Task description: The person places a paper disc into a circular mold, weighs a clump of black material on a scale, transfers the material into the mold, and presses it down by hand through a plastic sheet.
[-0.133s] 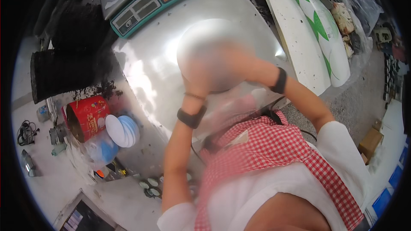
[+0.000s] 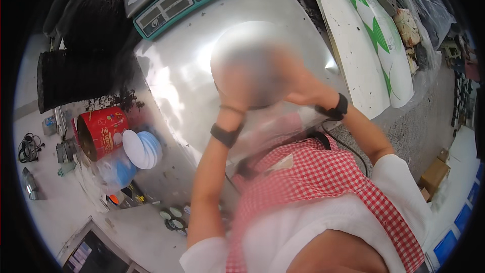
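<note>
Reaching over the metal tabletop [image 2: 169,93], the left hand [image 2: 233,87] and right hand [image 2: 297,82] are at a pale round shape [image 2: 245,34] between and just beyond them, blurred so that I cannot tell whether they grip it or lie loose. Farther beyond the left hand, a teal-edged scale [image 2: 178,4] blocks the way; well left of that hand are a red container [image 2: 110,130] and white discs [image 2: 135,149]. Right of the right hand lies a white, green-leafed package [image 2: 378,38].
</note>
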### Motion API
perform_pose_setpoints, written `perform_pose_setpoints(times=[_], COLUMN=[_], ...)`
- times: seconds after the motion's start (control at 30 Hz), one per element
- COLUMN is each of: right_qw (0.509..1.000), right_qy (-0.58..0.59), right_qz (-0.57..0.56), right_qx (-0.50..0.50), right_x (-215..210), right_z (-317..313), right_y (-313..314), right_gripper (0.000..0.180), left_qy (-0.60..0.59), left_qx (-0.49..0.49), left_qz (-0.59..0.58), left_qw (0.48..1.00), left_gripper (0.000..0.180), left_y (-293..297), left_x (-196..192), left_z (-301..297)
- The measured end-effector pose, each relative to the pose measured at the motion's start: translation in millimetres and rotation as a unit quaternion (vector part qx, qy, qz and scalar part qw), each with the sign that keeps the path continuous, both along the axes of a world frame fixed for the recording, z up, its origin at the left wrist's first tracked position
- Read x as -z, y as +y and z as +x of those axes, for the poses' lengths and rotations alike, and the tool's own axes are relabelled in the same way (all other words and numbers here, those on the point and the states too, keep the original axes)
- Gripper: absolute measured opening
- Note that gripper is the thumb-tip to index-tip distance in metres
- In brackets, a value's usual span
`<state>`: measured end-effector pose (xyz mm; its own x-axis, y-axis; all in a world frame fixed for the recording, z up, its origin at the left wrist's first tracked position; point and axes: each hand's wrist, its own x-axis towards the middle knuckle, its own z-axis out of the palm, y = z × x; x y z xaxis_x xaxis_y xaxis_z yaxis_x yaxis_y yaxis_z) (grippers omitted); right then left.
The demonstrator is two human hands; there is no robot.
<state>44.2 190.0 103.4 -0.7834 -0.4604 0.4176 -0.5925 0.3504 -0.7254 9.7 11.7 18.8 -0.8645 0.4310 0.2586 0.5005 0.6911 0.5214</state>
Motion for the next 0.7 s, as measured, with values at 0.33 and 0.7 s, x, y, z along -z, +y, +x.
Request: perform_pose_setpoints(times=[0.33, 0.7], right_qw=[0.915, 0.940], right_qy=[-0.264, 0.100], right_qz=[0.293, 0.291], right_qx=[0.087, 0.150], right_x=[29.1, 38.3], right_z=[-40.2, 73.6], right_y=[-39.4, -27.5], right_gripper=[0.018, 0.022], left_qy=[-0.044, 0.045], left_qx=[0.158, 0.055], left_qz=[0.011, -0.105], left_qw=[0.986, 0.992], left_gripper=[0.063, 0.042], left_y=[-17.2, 13.5], left_x=[1.7, -23.4], left_z=[1.8, 11.2])
